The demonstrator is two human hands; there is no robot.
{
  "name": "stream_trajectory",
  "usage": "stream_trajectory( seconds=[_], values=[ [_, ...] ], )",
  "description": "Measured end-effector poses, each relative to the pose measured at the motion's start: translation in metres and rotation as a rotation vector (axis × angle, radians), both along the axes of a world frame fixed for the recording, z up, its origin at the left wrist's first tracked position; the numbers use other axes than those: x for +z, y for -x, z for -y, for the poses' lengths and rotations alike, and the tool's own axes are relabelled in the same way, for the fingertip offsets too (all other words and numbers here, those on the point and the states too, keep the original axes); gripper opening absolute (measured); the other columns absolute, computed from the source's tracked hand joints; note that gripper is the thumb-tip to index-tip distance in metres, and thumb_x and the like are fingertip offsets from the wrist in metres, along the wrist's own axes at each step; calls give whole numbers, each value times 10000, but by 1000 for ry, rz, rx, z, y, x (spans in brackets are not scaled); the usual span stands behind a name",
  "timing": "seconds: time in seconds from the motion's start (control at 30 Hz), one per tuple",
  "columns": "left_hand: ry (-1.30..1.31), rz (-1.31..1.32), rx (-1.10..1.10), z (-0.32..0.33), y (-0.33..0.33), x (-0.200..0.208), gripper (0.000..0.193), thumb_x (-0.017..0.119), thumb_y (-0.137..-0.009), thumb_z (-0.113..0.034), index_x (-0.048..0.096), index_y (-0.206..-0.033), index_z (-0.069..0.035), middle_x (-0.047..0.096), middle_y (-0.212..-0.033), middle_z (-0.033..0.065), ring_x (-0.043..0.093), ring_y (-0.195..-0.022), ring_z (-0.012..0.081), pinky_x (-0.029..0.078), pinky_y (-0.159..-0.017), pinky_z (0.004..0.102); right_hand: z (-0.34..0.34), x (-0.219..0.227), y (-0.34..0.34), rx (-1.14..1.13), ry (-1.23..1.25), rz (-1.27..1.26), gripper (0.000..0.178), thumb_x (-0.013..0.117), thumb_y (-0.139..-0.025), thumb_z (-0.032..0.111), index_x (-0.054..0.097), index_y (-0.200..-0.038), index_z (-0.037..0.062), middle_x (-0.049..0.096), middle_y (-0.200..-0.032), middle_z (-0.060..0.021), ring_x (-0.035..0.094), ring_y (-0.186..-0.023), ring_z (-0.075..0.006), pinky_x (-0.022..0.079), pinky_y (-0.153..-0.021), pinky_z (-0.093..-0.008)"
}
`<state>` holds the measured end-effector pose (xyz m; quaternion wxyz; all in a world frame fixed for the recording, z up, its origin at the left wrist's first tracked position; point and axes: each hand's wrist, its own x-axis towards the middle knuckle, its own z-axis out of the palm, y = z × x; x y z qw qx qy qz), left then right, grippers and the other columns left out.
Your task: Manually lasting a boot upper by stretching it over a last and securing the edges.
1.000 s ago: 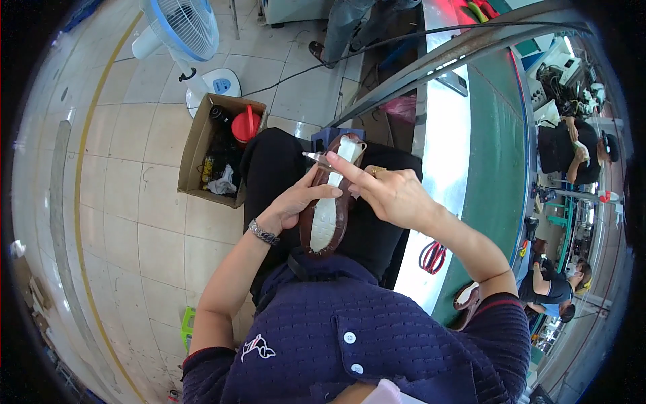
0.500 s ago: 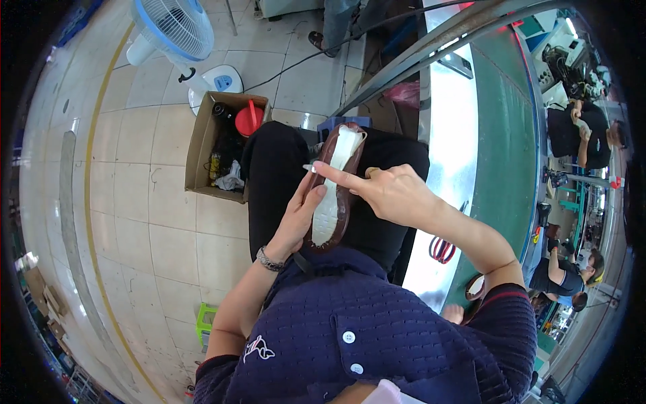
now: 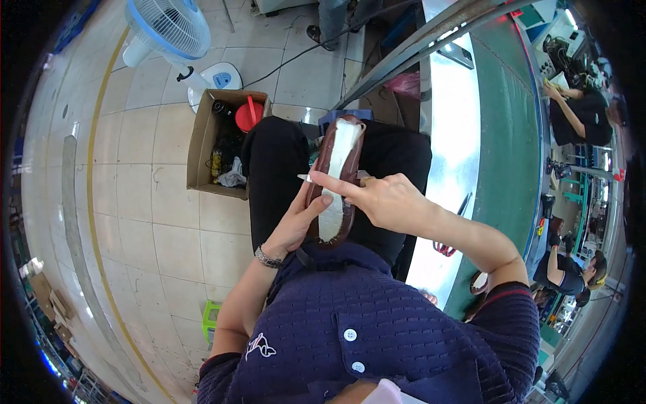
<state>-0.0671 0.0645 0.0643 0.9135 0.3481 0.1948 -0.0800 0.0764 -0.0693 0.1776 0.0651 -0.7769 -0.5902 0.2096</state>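
Above my lap a brown shoe upper (image 3: 348, 198) is held with its underside facing up, a white strip (image 3: 342, 145) running down its middle. My left hand (image 3: 296, 219) grips its left side, with the thumb on the underside near the white strip. My right hand (image 3: 387, 198) lies across the middle of the shoe, its index finger stretched to the left edge. At that fingertip a small pale pointed tip (image 3: 305, 178) sticks out. The rest of this thin item is hidden under the fingers, so its kind cannot be made out.
A cardboard box (image 3: 200, 145) holding a red-lidded container stands left of my knees, by a fan (image 3: 171, 27). On my right runs a metal ledge (image 3: 452, 121) with a phone (image 3: 457, 54) and red-handled scissors (image 3: 444, 249), alongside a green conveyor belt (image 3: 508, 135). Co-workers sit beyond.
My right hand and the pale tip have shifted slightly down and left along the shoe. The shoe has tilted a little more upright. A co-worker at far right has changed arm position.
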Motion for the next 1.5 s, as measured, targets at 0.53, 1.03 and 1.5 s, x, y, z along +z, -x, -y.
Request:
stream_trajectory(
  seconds=[0.53,1.03,1.5],
  values=[
    [36,-51,-191,-29,-34,2,778,590,-959,-253,87,-1542,-143,357,-1479,47,410,-1307,154,367,-1063,320,-13,12,-25,-73,-184,76,761,581,-890,145,193,-1514,339,603,-649,-106,598,-493,-234,494,-445,-335],
    [-462,297,-338,-7,-72,58,1141,842,-694,-146,76,-1540,-135,395,-1419,78,442,-1275,196,348,-1072,342,100,23,-15,-971,-489,-572,435,491,-996,294,457,-1364,65,621,-716,-63,615,-644,-132,507,-632,-275],
    [-695,739,-515,37,-146,58,1375,893,-597,-117,-123,-1520,-193,190,-1561,124,349,-1374,243,346,-1110,403,156,56,4,-951,-585,-1161,319,585,-964,319,620,-930,3,645,-687,-37,570,-577,-79,431,-535,-221]
  ],
)
